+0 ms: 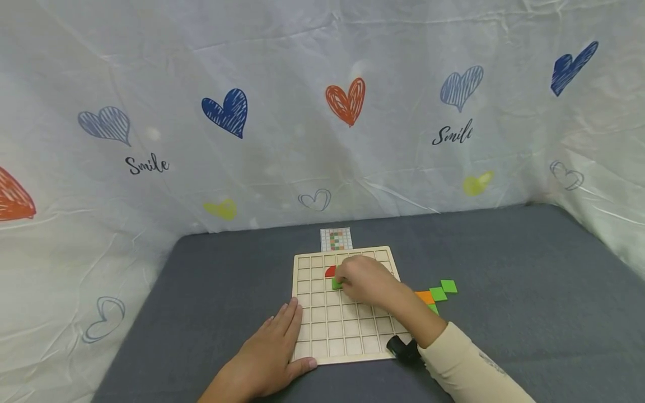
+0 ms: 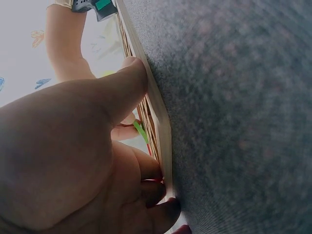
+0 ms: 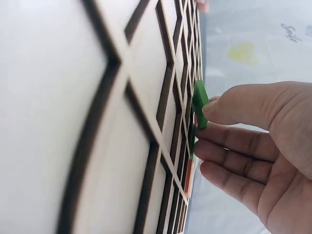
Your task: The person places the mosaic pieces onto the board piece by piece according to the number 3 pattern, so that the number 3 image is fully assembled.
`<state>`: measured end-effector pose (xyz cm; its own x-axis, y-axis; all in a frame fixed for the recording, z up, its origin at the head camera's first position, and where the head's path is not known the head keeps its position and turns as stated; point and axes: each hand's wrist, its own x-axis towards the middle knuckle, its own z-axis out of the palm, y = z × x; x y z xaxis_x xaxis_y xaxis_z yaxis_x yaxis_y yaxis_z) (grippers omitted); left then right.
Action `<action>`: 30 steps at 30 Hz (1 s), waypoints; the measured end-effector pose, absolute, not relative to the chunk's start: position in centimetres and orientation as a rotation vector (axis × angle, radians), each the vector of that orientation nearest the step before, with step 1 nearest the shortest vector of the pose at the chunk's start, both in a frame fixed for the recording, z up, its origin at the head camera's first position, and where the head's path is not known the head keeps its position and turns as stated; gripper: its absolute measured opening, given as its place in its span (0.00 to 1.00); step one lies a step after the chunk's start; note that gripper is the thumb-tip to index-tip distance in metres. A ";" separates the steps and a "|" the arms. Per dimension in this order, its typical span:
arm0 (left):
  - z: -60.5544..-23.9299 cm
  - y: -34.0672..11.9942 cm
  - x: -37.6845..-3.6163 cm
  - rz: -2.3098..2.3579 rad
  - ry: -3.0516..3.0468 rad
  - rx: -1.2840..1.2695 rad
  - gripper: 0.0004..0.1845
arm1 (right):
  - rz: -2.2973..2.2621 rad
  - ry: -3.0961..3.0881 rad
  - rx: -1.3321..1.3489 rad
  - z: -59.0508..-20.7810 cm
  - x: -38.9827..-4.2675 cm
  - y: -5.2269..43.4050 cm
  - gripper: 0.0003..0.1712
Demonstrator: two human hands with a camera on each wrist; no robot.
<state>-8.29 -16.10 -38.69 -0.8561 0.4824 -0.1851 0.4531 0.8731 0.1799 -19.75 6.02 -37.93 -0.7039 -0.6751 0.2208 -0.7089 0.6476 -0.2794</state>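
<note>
A wooden grid board [image 1: 319,348] lies on the dark cloth. My right hand [image 1: 365,280] is over its upper middle, and its thumb and finger pinch a green tile [image 3: 200,105] tilted on edge close over the grid. A red piece [image 1: 330,271] with a curved side sits in a cell beside those fingertips. My left hand [image 1: 269,347] rests along the board's left side, fingers extended, its thumb [image 2: 131,73] on the front rim. The right hand hides part of the upper grid.
Behind the board lies a printed pattern card [image 1: 336,239]. To the right are several loose tiles, among them a green tile [image 1: 449,286] and an orange tile [image 1: 424,296]. A black object [image 1: 403,348] overlaps the front right corner. A white printed curtain [image 1: 282,168] stands behind.
</note>
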 end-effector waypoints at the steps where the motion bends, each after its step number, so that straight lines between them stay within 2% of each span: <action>1: -38.7 -16.1 -8.3 0.195 2.826 0.716 0.48 | 0.529 -2.752 1.170 -37.9 -19.7 5.9 0.17; 7: -38.8 -16.1 -8.2 0.205 2.857 0.743 0.47 | 0.464 -2.726 1.170 -38.0 -19.7 5.2 0.15; 20: -38.6 -16.0 -8.2 0.192 2.870 0.757 0.47 | 0.304 -2.698 1.169 -38.1 -19.4 4.6 0.22; 30: -38.6 -16.0 -8.1 0.205 2.845 0.738 0.48 | 0.336 -2.825 1.206 -37.5 -16.9 5.7 0.17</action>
<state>-8.14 -16.05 -38.59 -0.8566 0.4928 -0.1530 0.4658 0.8660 0.1818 -16.89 5.68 -37.53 -0.6945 -0.7073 0.1317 -0.7185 0.6722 -0.1787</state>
